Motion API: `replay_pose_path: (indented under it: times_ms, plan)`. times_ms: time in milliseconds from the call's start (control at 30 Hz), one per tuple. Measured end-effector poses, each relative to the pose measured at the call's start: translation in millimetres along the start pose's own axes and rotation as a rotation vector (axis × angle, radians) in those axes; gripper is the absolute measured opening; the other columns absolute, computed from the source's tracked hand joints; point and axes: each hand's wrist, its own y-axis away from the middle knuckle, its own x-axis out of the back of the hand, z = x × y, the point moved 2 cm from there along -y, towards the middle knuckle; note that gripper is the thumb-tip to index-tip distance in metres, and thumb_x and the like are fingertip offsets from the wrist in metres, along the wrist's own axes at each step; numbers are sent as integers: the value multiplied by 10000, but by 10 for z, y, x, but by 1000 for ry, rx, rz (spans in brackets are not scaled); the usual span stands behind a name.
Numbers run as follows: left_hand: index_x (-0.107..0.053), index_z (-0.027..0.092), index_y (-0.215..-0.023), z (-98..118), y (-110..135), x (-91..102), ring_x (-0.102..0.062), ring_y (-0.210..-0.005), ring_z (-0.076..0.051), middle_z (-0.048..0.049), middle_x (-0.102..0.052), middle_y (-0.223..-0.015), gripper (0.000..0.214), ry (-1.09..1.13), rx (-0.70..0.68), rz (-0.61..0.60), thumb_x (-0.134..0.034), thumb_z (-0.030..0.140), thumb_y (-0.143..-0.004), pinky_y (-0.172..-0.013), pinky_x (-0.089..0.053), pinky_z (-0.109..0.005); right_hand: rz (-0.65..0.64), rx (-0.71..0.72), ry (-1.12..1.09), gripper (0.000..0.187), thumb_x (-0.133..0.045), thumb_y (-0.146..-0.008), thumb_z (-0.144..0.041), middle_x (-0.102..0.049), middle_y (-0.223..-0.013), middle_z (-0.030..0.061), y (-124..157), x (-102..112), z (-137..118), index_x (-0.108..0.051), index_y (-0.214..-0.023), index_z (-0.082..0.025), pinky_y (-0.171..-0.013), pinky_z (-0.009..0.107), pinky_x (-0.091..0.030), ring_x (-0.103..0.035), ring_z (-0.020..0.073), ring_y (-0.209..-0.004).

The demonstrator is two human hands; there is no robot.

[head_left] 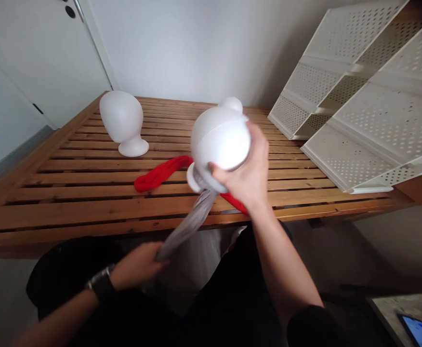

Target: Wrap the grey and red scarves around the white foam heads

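My right hand [249, 171] grips a white foam mannequin head [216, 137], tipped over above the slatted wooden bench [98, 193]. Its round base shows on the left side. A strip of grey cloth [191, 219] runs from the head's neck down toward me, pulled taut and bunched. My left hand [140, 262], with a dark-banded watch on the wrist, is closed around the lower end of that cloth. Under and beside the head lies a red knitted or yarn piece [162, 173], partly hidden by it. A small white rounded knob [231, 103] shows behind the head; whether it belongs to it I cannot tell.
Another white foam mannequin head [122, 118] stands on its base at the bench's left. White perforated metal racks [370, 120] lean on the right end. A pale wall [182, 48] backs the bench. At the lower right is a lit phone [418, 331].
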Motion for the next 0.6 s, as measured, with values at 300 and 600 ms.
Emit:
replay_pose_path:
  times_ms: [300,600]
  plan:
    - [-764,97,-1070,1285,-2102,2091,-696,-1148,-335,-178,-761,-1179,313,-689,-122,399,-673,308,-858,-1009,-477,-386,33,-43,203,1057,-767,-735,-596,-342,-1540,207,-1122,-282,1758,-231,-1561,-212,-1177,755,-317,-314,461,-1464]
    - [-617,65,-1437,1964,-3668,2942,-226,-1585,-385,-227,-414,-1621,467,-788,-246,713,-446,267,-1052,-1272,-26,-605,-11,-163,128,1079,-821,-657,-608,-418,-1515,200,-1239,-877,2388,-299,-1521,-227,-1166,677,-384,-360,430,-1420]
